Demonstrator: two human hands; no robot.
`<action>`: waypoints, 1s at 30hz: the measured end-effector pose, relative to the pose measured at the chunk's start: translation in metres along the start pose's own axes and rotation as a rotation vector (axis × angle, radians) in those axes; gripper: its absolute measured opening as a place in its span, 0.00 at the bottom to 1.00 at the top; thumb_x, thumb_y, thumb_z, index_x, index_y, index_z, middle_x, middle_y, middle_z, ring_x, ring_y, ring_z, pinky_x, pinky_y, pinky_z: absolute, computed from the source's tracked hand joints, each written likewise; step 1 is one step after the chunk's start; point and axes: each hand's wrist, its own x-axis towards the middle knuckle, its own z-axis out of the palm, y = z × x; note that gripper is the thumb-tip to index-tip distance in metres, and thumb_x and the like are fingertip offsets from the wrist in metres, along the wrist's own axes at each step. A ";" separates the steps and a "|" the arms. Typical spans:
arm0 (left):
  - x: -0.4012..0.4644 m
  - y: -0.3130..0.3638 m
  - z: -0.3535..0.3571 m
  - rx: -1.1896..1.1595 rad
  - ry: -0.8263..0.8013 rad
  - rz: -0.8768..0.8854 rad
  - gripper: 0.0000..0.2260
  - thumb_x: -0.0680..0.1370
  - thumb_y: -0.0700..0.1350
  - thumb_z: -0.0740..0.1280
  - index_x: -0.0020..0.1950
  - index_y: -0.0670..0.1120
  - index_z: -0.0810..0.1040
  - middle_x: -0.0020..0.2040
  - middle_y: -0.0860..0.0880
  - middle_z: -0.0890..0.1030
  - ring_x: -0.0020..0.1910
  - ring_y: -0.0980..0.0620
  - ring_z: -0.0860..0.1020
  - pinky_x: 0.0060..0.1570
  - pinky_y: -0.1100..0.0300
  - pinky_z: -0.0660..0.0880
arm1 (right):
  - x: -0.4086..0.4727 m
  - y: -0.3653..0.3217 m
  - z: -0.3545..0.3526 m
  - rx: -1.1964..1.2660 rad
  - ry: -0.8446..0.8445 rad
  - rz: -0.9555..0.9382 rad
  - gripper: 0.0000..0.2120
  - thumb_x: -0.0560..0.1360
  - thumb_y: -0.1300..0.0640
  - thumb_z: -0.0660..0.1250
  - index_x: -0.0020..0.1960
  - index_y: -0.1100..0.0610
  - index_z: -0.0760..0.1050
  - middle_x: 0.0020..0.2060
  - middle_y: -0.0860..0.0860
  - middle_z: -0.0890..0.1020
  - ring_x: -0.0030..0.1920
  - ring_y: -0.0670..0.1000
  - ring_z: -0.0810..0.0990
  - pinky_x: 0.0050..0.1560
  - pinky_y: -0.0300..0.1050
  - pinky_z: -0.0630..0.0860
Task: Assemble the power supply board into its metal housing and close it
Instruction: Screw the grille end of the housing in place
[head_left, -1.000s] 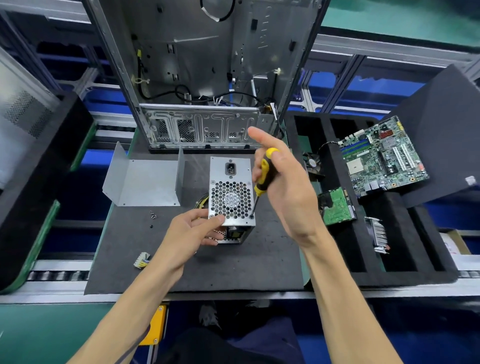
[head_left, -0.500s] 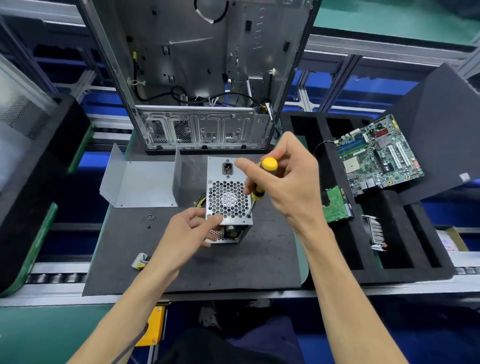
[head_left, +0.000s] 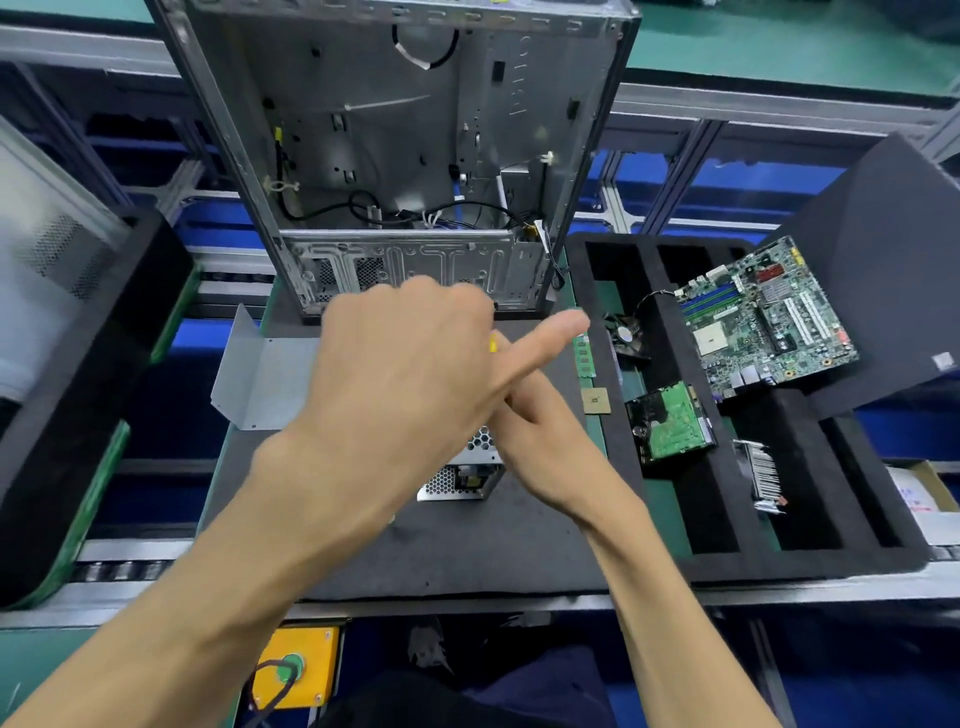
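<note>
Perforated grey metal of the power supply housing (head_left: 464, 470) shows only at its near corner on the black foam mat (head_left: 467, 551); the left hand (head_left: 410, 374), raised close to the camera, thumb out, hides the rest. Whether it grips anything cannot be told. A sliver of yellow screwdriver handle (head_left: 492, 343) peeks beside the right hand (head_left: 540, 436), whose grip is hidden. No writing is legible. The motherboard (head_left: 763, 317) rests at right.
</note>
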 end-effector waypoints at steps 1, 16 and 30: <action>0.002 0.003 0.001 0.045 -0.007 0.039 0.33 0.74 0.74 0.41 0.30 0.48 0.65 0.26 0.49 0.65 0.26 0.47 0.64 0.30 0.57 0.54 | -0.002 0.002 0.002 -0.010 0.015 -0.008 0.09 0.80 0.60 0.56 0.52 0.60 0.73 0.45 0.66 0.76 0.43 0.64 0.73 0.43 0.58 0.72; 0.001 0.010 0.006 0.297 -0.134 0.271 0.24 0.81 0.56 0.39 0.37 0.46 0.66 0.30 0.50 0.60 0.25 0.50 0.57 0.28 0.58 0.55 | -0.013 0.006 0.001 0.040 0.138 0.018 0.10 0.82 0.55 0.55 0.46 0.47 0.72 0.40 0.46 0.76 0.43 0.49 0.70 0.44 0.53 0.71; 0.019 -0.004 0.018 0.002 -0.325 0.520 0.07 0.84 0.47 0.58 0.49 0.49 0.61 0.42 0.50 0.72 0.43 0.44 0.76 0.42 0.49 0.73 | -0.010 0.017 0.002 0.029 0.194 0.057 0.14 0.79 0.56 0.59 0.39 0.39 0.72 0.33 0.40 0.76 0.36 0.42 0.71 0.39 0.37 0.69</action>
